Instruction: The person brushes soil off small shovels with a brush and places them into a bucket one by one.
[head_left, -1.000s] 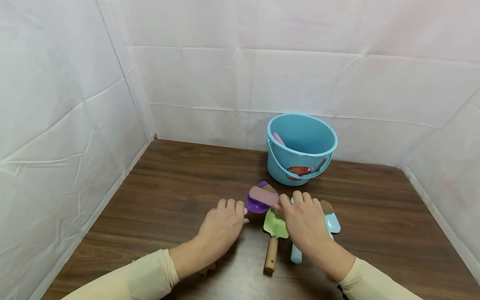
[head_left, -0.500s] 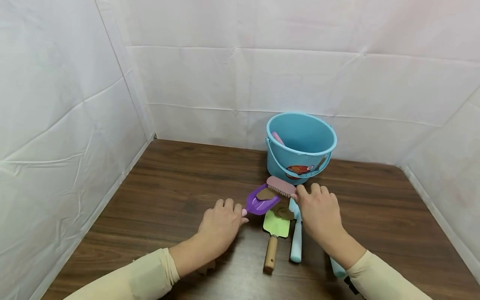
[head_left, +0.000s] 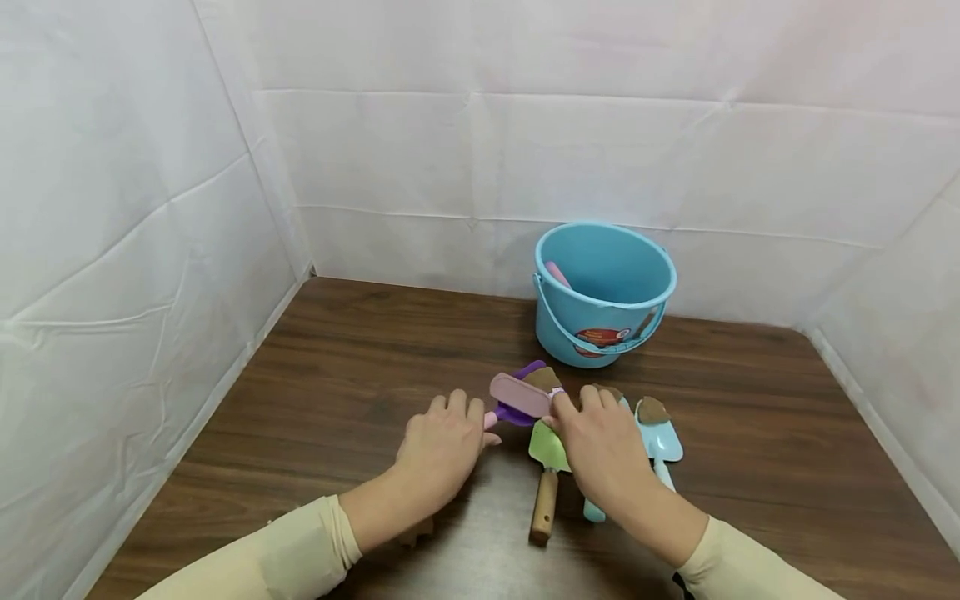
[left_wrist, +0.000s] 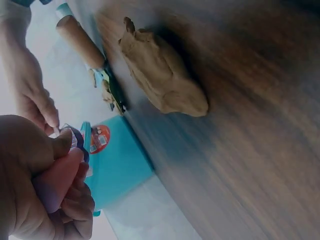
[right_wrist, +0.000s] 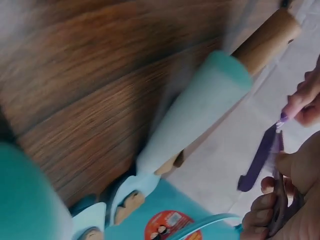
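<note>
My left hand (head_left: pixel 442 450) grips the pink handle (left_wrist: pixel 60 177) of a purple toy shovel (head_left: pixel 517 414), raised off the table. On its blade lies a flat piece of brown clay-like material (head_left: pixel 543 379). My right hand (head_left: pixel 603 442) holds a pink brush (head_left: pixel 520 395) across the blade, overlapping it in the head view; the bristles face down, hidden. Below the right hand are a green shovel (head_left: pixel 550 446) with a wooden handle and two light-blue tools, one a shovel (head_left: pixel 660 442) with a brown piece on it. A larger brown lump (left_wrist: pixel 162 75) sits under my left forearm.
A light-blue bucket (head_left: pixel 585 333) with its handle hanging forward stands behind the tools, near the back wall; a pink handle (head_left: pixel 557 273) shows inside it. White sheeting (head_left: pixel 375 150) encloses the wooden table (head_left: pixel 352 342) at the back and both sides.
My right hand swept the brush up and right across the purple shovel, then brought it back left over the blade. The left hand stays nearly still; the shovel's blade tilts slightly.
</note>
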